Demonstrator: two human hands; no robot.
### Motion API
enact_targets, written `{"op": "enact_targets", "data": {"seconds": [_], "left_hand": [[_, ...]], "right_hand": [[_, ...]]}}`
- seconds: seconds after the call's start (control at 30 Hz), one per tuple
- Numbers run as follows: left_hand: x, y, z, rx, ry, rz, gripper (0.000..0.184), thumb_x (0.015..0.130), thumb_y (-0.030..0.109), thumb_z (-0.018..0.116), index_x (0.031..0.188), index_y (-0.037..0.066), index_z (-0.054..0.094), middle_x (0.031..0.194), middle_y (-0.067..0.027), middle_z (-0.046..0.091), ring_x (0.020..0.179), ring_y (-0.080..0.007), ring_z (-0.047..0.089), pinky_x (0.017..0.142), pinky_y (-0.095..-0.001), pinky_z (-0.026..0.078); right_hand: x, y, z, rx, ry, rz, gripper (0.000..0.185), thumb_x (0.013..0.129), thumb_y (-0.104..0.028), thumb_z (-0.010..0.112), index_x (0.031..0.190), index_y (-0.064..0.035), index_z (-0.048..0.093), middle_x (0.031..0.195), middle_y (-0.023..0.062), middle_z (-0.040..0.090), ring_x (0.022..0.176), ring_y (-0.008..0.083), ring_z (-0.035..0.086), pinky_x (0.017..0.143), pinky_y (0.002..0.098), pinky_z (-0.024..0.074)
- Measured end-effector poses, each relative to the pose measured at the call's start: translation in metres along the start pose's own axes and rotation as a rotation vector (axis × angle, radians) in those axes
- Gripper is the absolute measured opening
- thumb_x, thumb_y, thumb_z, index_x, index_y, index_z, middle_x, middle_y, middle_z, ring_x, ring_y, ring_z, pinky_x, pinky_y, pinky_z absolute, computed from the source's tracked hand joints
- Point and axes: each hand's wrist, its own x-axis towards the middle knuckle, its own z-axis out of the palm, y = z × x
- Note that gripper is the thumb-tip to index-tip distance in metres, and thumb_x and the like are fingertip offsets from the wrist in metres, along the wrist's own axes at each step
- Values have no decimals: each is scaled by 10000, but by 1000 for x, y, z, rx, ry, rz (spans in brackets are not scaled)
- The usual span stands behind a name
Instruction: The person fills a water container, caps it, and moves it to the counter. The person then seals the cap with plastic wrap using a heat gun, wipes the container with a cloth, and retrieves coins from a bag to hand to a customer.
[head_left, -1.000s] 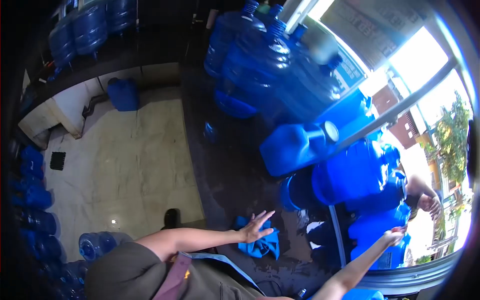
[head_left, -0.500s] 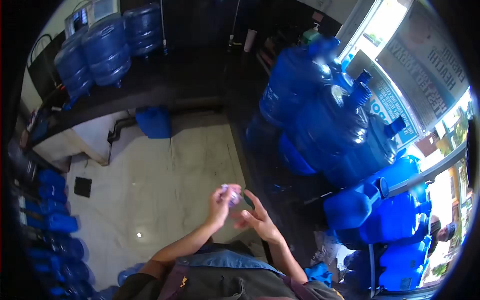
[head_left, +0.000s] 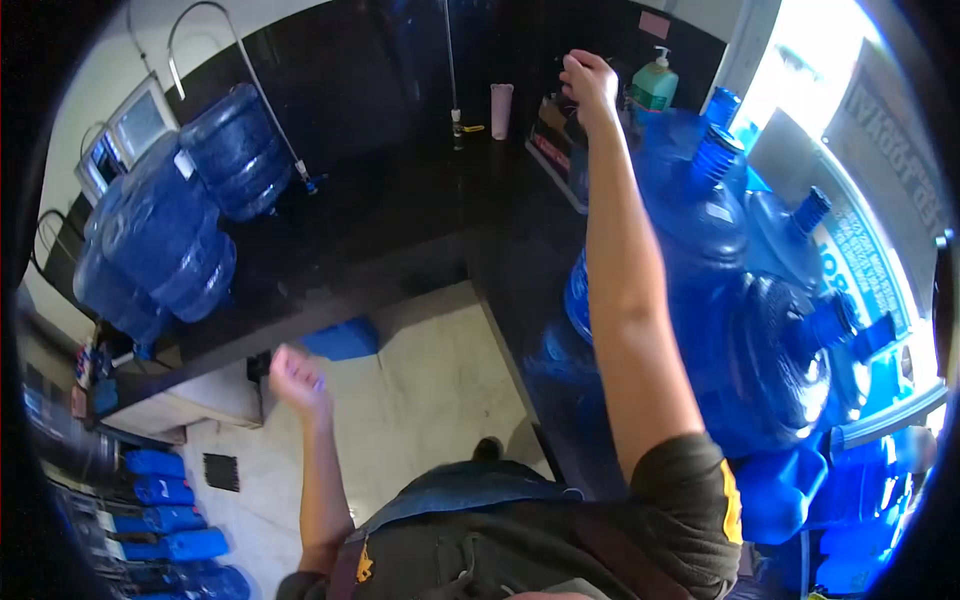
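My left hand [head_left: 299, 380] is over the floor at the lower left, slightly blurred, with its fingers curled closed; a small purplish patch shows at them, too small to name. My right hand [head_left: 588, 78] is stretched far forward above the dark counter [head_left: 400, 215], fingers bent together, and whatever they hold is hidden. Beneath and beside it stands a small box holder [head_left: 552, 145] with items in it. A green pump bottle [head_left: 654, 88] is just to its right.
Large blue water jugs [head_left: 712, 215] crowd the counter on the right, close to my right arm. More jugs [head_left: 160, 235] lie at the left under thin pipes. A pink cup [head_left: 501, 110] stands at the back. Blue containers [head_left: 165, 490] line the lower left floor.
My hands were together over the floor, the left on a crumpled pinkish-purple thing; now they are far apart, the right forward, the left out to the left. The view has turned left.
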Motion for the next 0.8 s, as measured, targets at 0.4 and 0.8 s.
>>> {"op": "enact_targets", "data": {"seconds": [0.4,0.8], "left_hand": [[96,-141,-69,505,535,-51,359,970,240,505,662,128,358,590,79,272,486,-31,233,425,-241,153],[283,-183,69,748,-145,-60,403,993,259,487,633,148,343,561,87,296,500,-12,254,449,-224,179]], "right_hand": [[285,164,-48,-1532,63,-157,661,817,-453,635,1283,-6,492,1159,244,608,1151,392,544,970,467,437],[325,152,-30,-1675,93,-72,609,632,-430,834,1147,-159,653,1111,149,661,1057,336,624,859,436,517]]}}
